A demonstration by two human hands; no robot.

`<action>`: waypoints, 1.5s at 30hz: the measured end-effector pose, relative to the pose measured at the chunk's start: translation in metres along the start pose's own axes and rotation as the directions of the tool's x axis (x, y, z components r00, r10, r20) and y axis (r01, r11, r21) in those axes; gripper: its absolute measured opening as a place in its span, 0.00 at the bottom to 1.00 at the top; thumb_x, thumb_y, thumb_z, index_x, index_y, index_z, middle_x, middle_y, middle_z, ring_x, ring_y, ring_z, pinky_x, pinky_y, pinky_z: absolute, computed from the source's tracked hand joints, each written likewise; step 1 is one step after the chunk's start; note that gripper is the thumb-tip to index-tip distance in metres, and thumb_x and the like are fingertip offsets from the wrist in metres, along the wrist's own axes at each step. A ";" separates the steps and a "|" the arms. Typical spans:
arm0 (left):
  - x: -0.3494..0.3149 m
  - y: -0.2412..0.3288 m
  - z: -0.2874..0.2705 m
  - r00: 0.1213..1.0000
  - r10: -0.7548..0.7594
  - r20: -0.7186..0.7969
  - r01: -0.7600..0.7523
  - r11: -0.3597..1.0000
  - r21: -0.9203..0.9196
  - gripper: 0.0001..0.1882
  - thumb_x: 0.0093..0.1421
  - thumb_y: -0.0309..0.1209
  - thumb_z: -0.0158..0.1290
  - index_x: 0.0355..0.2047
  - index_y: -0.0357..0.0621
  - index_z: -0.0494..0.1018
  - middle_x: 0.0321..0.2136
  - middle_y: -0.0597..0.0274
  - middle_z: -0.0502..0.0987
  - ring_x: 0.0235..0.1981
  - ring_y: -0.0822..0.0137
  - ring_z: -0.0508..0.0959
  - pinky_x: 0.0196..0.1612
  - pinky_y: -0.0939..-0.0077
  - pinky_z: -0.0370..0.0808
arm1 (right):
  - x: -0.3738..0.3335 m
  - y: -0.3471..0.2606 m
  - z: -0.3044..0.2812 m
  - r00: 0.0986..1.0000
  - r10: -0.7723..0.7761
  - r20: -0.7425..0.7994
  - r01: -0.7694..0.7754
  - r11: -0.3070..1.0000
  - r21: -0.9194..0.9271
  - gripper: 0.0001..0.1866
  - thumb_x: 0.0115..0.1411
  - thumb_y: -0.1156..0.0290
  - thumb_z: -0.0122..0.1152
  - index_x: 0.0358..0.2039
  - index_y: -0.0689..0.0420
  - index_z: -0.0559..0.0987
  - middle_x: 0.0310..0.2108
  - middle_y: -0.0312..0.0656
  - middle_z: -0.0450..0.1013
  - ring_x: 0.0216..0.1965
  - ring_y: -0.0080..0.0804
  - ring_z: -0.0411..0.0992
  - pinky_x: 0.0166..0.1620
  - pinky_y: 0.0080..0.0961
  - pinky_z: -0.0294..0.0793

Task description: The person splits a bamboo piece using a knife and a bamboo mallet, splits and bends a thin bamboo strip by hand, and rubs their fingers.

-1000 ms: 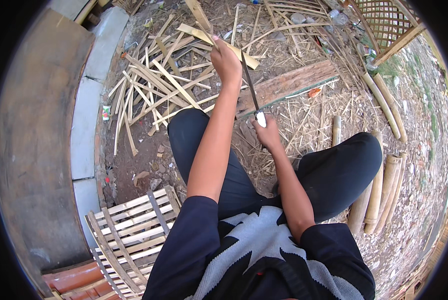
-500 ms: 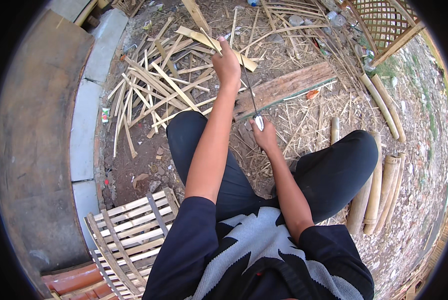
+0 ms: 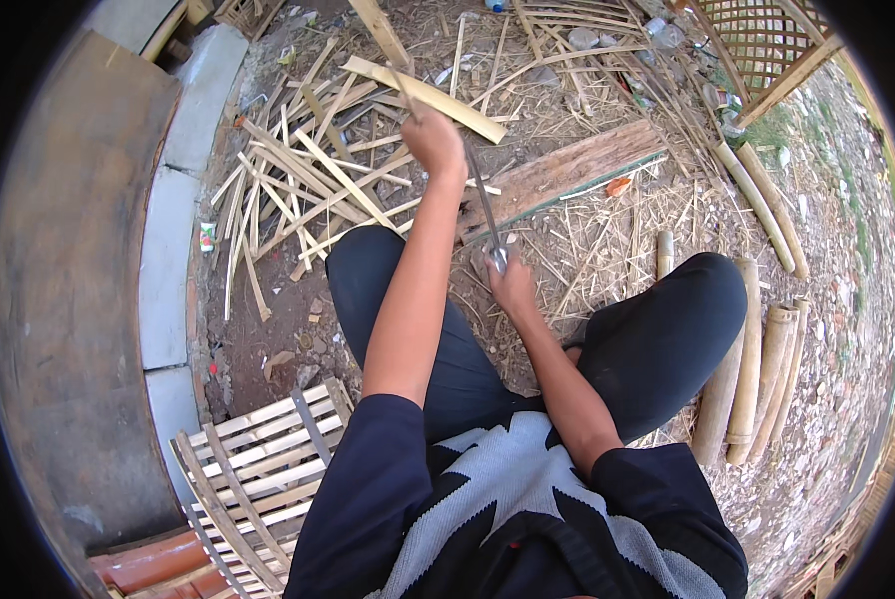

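Note:
My left hand is raised in front of me, closed round a thin bamboo strip that points up and away and is blurred. Lower and to the right, my right hand grips a long-bladed knife near its pale handle end. The dark blade slants up and left toward my left wrist; whether it touches the strip is hidden. Beyond the hands lies a wide pale bamboo slat. A rough wooden plank rests on the ground just past the knife.
Many split bamboo strips lie piled at the left. Thick bamboo poles lie by my right knee, with two more farther off. A slatted bamboo panel is at the lower left, and a woven lattice stands far right.
My left hand has moved left and a little nearer with the strip. My right hand and the knife have shifted slightly left and nearer too.

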State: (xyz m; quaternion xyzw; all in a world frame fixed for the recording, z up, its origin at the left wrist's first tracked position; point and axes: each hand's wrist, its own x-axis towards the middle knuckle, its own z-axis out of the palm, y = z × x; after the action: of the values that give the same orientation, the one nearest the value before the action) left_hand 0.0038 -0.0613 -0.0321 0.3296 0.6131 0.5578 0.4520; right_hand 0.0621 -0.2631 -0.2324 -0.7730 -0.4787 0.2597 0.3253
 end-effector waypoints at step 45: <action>0.009 0.001 0.001 0.988 -0.096 -0.120 0.050 0.939 -0.340 0.34 0.73 0.48 0.37 0.53 0.19 0.65 0.52 0.42 0.72 0.49 0.55 0.72 0.58 0.63 0.65 | 0.009 -0.029 -0.023 0.948 0.210 -0.238 -0.098 0.907 0.410 0.21 0.65 0.55 0.60 0.38 0.65 0.76 0.24 0.52 0.75 0.27 0.45 0.76 0.33 0.39 0.72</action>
State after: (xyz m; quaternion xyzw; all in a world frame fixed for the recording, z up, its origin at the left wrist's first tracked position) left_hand 0.0008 -0.0525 -0.0327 0.1862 0.5498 0.6580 0.4797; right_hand 0.0656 -0.2513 -0.1968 -0.7562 -0.3033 0.2652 0.5156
